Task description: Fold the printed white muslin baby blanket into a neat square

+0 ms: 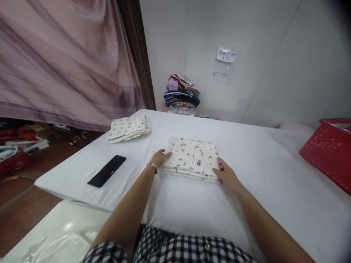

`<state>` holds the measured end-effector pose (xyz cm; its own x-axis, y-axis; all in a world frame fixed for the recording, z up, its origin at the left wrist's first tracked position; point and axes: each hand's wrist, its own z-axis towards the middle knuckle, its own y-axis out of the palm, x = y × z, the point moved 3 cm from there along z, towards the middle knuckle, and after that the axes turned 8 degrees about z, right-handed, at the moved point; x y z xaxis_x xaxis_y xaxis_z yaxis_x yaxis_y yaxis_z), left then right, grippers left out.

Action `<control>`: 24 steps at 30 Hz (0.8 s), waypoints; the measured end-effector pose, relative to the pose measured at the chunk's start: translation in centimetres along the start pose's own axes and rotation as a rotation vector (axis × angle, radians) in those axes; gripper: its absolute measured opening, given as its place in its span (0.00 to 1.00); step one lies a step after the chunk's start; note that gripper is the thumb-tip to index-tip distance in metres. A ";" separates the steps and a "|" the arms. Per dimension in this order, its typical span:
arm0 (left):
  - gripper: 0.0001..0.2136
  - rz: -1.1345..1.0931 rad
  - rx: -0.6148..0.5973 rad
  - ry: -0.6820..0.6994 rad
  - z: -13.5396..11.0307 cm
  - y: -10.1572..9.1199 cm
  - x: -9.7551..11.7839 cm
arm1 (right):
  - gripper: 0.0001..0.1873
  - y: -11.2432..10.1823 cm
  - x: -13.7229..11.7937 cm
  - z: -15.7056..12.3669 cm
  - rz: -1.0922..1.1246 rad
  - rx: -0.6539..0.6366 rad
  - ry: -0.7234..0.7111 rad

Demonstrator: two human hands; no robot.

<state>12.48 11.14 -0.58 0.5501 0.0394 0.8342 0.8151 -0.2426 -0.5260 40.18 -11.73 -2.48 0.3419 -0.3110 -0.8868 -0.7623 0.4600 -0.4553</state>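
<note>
A folded white cloth with a small brown and grey print lies flat on the white-covered table, its layers showing along the near edge. My left hand, with a bracelet at the wrist, grips the cloth's left side, thumb on top and the other fingers hidden. At the right edge, my right hand holds the cloth between thumb and fingers. To the far left rests a second folded cloth with a grey-green print, apart from both hands.
A black phone lies left of my left arm. Folded fabrics are piled by the wall behind the table. At the right edge stands a red basket. A pink curtain hangs at left, above a cluttered floor.
</note>
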 end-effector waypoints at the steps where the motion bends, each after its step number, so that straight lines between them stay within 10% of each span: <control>1: 0.28 0.002 -0.007 -0.013 -0.5 0.0 -0.1 | 0.39 -0.1 0.1 0.1 0.040 -0.002 0.010; 13: 0.21 -0.255 -0.027 -0.093 -6.7 -1.9 -3.7 | 0.30 0.1 0.5 -1.9 -0.004 0.149 -0.145; 24: 0.13 0.028 0.019 0.118 -7.9 -0.8 -3.3 | 0.15 4.9 -8.5 -2.3 -0.442 0.024 -0.734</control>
<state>8.59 3.57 -1.66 0.5481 -0.0821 0.8324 0.8037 -0.2238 -0.5513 32.24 -8.76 3.00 0.8803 0.1473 -0.4509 -0.4663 0.4438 -0.7653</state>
